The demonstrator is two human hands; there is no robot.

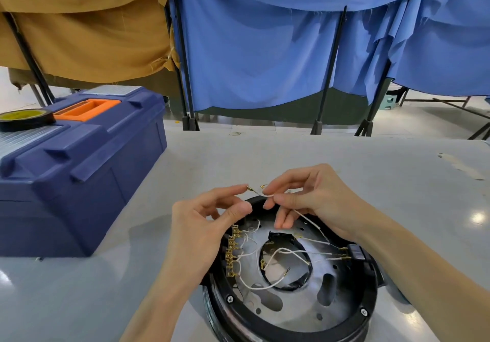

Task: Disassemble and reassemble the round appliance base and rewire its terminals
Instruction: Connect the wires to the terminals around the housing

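Your right hand [313,198] pinched the white wire [267,195] between thumb and forefinger, just short of its loose brass terminal [249,189]. The wire ran down from that pinch towards the black connector [356,254] at the round base's 3 o'clock. My worry was there: had you lifted further, the run would likely have gone taut and pulled its far end out of the connector, or bent the crimp. With several other white leads lying loose in the middle of the base, the lifted one might also have snagged them, or ended on the wrong tab.

Your left hand [209,225] gripped nothing. Its fingers were loosely curled, the forefinger tip touched the terminal, and the thumb stood apart below it. Both forearms came in from 6 o'clock, and the hands met above the base's 12 o'clock rim.

The round base [265,325] lay open side up on the table [371,169] at your near edge, with its terminal strip [232,251] at 9 o'clock. The toolbox [79,182] sat at the table's 10 o'clock, with a tape roll [25,120] on its lid.
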